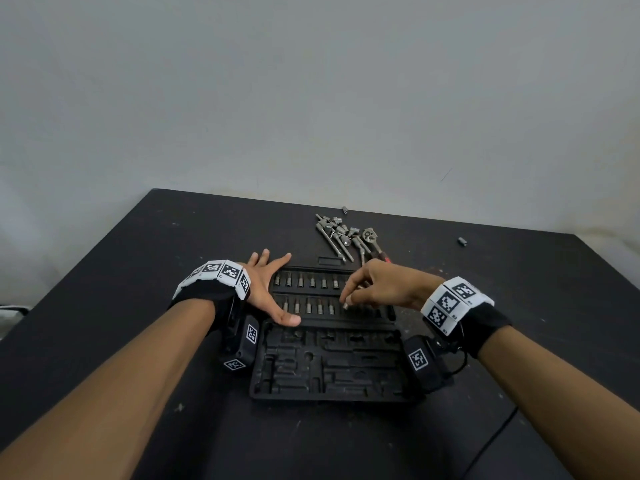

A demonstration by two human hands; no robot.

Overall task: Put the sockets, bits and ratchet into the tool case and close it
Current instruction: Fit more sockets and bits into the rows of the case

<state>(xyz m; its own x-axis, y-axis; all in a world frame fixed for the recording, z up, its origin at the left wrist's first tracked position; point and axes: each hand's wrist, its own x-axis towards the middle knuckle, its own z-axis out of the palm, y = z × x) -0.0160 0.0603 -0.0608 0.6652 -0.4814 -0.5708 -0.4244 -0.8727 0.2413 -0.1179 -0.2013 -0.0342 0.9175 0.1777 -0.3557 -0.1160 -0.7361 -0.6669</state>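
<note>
1. Tool case (325, 393) lies open and flat on the dark table (138, 258), right in front of us, at the centre of our view.
2. Its far half carries two rows of bits (304, 294) standing in their slots; the near half is a moulded tray whose recesses we see bare.
3. Our left hand (268, 289) sits at 9 o'clock of the bit rows, fingers straight and spread, thumb lying along the near edge of the far half; this grip is released and presses flat on the case's left end.
4. Our right hand (377, 287) hovers over the right part of the bit rows, at 3 o'clock from the left hand, fingers curled downward with the tips pinched together on a small metal piece (345, 305) at the near row. We cannot tell whether that piece is a bit or a socket.
5. At 12 o'clock of the case, well beyond its far edge, a loose pile of sockets (337, 226) and extension bars (334, 245) lies on the table.
6. The ratchet (370, 234) lies at the right side of that pile, head pointing away from us, its handle partly hidden behind our right hand.
7. One small dark socket (344, 210) lies alone just past the pile near the table's far edge, and another (462, 241) lies well apart at 2 o'clock.
8. Both wrists wear black bands with white patterned marker blocks (218, 271).
</note>
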